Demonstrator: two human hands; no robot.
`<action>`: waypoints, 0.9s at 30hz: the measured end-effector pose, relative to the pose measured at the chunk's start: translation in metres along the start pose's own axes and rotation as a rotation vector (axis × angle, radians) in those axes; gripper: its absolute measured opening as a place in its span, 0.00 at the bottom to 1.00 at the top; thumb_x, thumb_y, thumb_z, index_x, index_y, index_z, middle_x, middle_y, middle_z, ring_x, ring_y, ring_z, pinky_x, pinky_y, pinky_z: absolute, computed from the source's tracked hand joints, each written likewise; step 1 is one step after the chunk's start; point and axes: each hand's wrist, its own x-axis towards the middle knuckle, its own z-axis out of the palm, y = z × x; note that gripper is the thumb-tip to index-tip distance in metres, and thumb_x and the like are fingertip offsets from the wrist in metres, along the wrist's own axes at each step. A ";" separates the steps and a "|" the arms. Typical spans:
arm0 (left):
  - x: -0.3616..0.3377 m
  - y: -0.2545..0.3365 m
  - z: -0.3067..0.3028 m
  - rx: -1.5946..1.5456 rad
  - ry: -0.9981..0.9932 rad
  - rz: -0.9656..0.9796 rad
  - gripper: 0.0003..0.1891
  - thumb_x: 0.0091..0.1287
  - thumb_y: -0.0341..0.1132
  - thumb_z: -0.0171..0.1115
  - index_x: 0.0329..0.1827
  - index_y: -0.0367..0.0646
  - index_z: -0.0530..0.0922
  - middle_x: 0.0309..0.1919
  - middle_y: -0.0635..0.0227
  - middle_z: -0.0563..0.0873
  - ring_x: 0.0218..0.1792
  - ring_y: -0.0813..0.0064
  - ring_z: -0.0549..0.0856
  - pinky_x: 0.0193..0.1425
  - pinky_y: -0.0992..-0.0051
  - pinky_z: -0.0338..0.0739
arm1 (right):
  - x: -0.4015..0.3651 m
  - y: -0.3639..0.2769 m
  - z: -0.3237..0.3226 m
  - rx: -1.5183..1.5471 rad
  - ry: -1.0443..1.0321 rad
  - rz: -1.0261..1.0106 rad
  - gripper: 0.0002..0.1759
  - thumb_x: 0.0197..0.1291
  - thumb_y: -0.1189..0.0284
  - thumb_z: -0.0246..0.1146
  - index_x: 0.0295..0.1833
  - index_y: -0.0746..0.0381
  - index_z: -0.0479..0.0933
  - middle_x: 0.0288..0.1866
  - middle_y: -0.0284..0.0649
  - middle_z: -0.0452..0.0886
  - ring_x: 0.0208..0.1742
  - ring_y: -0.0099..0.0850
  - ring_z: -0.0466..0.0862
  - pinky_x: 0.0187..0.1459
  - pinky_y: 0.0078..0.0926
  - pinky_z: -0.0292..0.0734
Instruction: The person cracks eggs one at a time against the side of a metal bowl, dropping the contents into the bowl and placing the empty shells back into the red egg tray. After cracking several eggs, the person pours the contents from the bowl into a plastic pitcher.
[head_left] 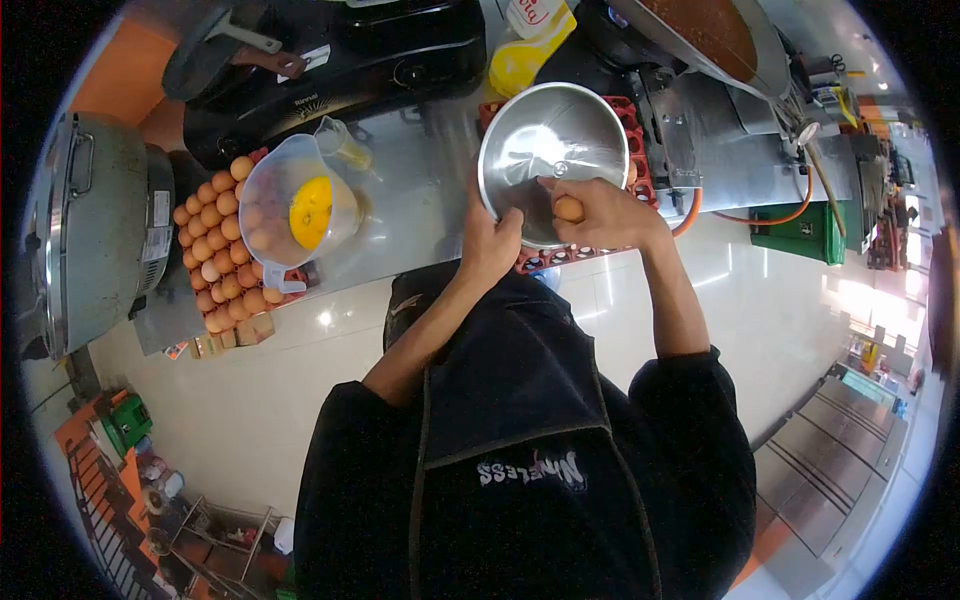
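Note:
A shiny metal bowl rests tilted over a red egg tray. My left hand grips its near left rim, thumb over the edge and fingers along the outside. Inside the bowl's opening, my right hand is closed around a brown egg, its index finger stretched toward the bowl's inner wall. To the left stands a clear plastic measuring jug with several yellow yolks in it. Beside the jug, many brown eggs sit in another tray.
A black gas stove lies behind the steel counter. A small clear cup stands beside the jug. At back right are a yellow-and-white pack and a large pan of reddish-brown sauce. A grey appliance borders the left.

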 end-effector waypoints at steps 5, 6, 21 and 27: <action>-0.002 -0.010 -0.002 0.074 0.008 -0.022 0.43 0.57 0.17 0.52 0.80 0.36 0.49 0.69 0.43 0.69 0.70 0.52 0.73 0.73 0.64 0.67 | 0.000 -0.013 -0.006 -0.067 -0.172 0.100 0.21 0.50 0.64 0.68 0.47 0.66 0.79 0.43 0.54 0.85 0.45 0.49 0.86 0.47 0.40 0.79; -0.001 -0.011 -0.002 0.073 0.008 -0.021 0.43 0.57 0.17 0.52 0.80 0.36 0.49 0.69 0.43 0.69 0.70 0.52 0.73 0.73 0.64 0.67 | -0.001 -0.013 -0.006 -0.098 -0.197 0.021 0.21 0.50 0.63 0.67 0.47 0.64 0.80 0.40 0.49 0.85 0.44 0.45 0.86 0.46 0.38 0.79; -0.005 -0.001 -0.006 -0.030 0.069 -0.050 0.41 0.60 0.18 0.52 0.80 0.37 0.50 0.68 0.45 0.72 0.69 0.56 0.74 0.73 0.65 0.68 | -0.036 -0.005 -0.032 -0.031 -0.148 0.146 0.20 0.52 0.64 0.68 0.48 0.66 0.81 0.38 0.51 0.86 0.41 0.44 0.87 0.46 0.36 0.80; -0.006 0.004 -0.010 0.025 0.047 -0.008 0.40 0.62 0.18 0.50 0.79 0.38 0.49 0.65 0.45 0.73 0.62 0.54 0.80 0.64 0.65 0.79 | -0.049 -0.021 -0.063 -0.043 -0.033 0.392 0.19 0.55 0.65 0.67 0.49 0.66 0.80 0.36 0.49 0.85 0.39 0.41 0.87 0.44 0.35 0.80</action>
